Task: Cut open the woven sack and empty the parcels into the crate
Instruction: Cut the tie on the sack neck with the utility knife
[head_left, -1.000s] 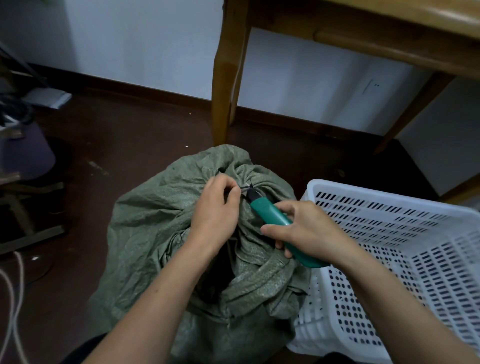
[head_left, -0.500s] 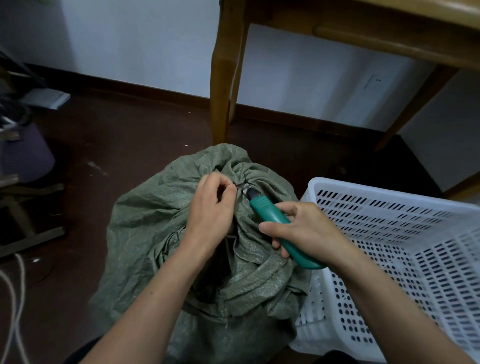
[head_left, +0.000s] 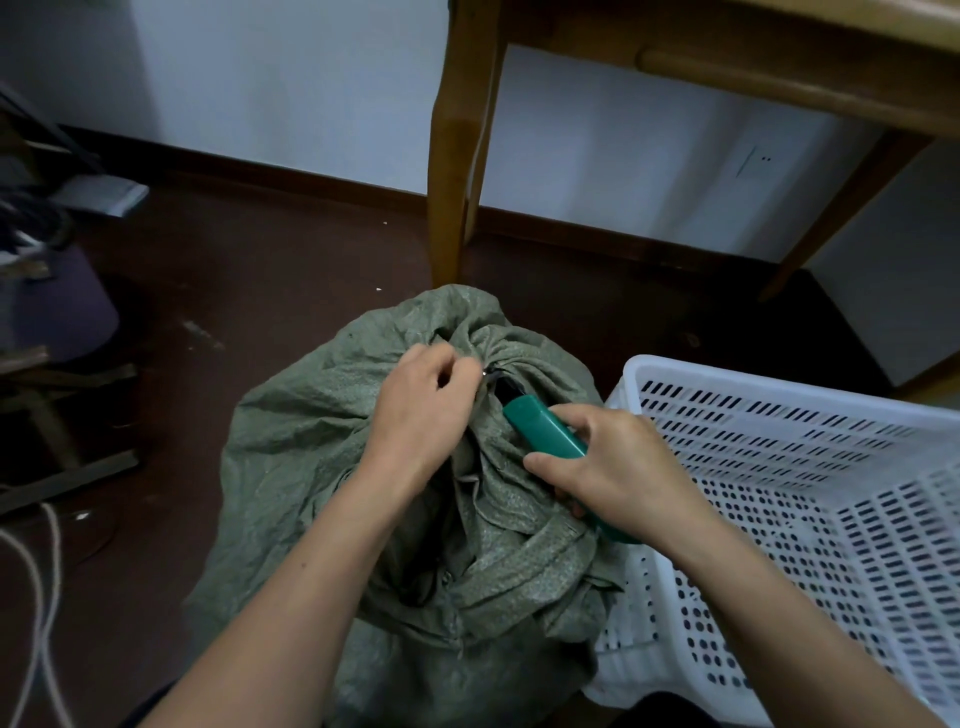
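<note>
Against the white crate (head_left: 779, 467), the woven sack (head_left: 322, 467) looks soft and bulky. The left hand (head_left: 421, 410) pinches its gathered neck (head_left: 491, 351), the surest hold, while the right hand (head_left: 618, 467) grips a teal utility knife (head_left: 545, 431).

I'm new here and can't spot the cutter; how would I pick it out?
Find the grey-green woven sack on the floor, beside the white plastic crate. At its gathered neck the right hand grips a utility knife aimed toward the left hand. It alone is bright teal and hard-edged among crumpled cloth.
</note>
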